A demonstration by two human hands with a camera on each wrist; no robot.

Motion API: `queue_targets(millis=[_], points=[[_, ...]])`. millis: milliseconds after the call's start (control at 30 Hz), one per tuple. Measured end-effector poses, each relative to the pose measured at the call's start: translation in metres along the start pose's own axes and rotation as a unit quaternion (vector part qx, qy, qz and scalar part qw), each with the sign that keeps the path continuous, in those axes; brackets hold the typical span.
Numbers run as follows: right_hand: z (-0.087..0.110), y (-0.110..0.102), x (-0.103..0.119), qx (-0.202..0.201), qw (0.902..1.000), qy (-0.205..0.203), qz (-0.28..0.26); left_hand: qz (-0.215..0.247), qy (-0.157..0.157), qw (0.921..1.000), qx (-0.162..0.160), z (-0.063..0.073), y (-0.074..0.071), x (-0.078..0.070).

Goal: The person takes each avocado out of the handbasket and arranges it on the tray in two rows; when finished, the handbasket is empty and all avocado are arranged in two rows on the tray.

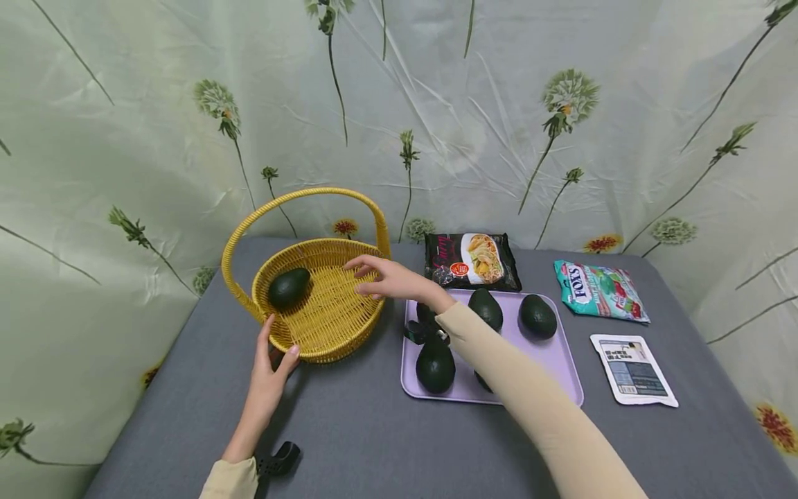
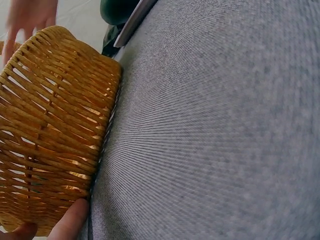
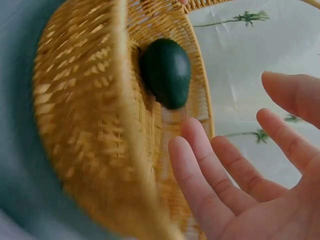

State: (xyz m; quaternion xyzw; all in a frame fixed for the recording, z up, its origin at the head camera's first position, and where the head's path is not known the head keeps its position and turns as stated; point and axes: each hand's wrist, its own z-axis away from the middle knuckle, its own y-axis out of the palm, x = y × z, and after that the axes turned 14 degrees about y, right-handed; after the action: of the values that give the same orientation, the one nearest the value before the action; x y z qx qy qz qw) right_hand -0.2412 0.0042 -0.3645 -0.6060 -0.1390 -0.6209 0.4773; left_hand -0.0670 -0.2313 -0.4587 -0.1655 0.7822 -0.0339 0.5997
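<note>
A yellow wicker basket (image 1: 337, 326) with a tall arched handle stands on the left of the table. One dark green avocado (image 1: 289, 288) lies inside against its left wall; the right wrist view shows the same avocado (image 3: 166, 73). My left hand (image 1: 267, 378) holds the basket's near-left side, thumb and index finger at the rim, other fingers low on the outside and partly hidden. Over the basket's right rim my right hand (image 1: 399, 281) hovers, fingers spread and holding nothing. Several avocados (image 1: 436, 366) sit on a lilac tray (image 1: 567, 374), partly covered by the right forearm.
Behind the tray lies a black noodle packet (image 1: 474, 262). A teal FOX'S candy bag (image 1: 601, 291) and a white flat packet (image 1: 634, 369) lie to the tray's right. A flowered curtain (image 1: 461, 138) hangs along the table's back edge.
</note>
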Motion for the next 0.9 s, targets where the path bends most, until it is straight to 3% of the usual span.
queue_targets(millis=[200, 400, 900], points=[[-0.035, 0.025, 0.016, 0.031, 0.9993, 0.019, -0.012, -0.004, -0.003, 1.0, 0.002, 0.0, 0.0, 0.0], [-0.059, 0.044, 0.024, 0.035, 0.9978, 0.051, -0.026, -0.005, -0.006, 1.0, 0.001, -0.001, 0.0, 0.0], [-0.083, 0.067, 0.025, 0.005, 0.9875, 0.143, -0.067, 0.003, -0.014, 0.9999, 0.0, -0.001, 0.001, -0.004]])
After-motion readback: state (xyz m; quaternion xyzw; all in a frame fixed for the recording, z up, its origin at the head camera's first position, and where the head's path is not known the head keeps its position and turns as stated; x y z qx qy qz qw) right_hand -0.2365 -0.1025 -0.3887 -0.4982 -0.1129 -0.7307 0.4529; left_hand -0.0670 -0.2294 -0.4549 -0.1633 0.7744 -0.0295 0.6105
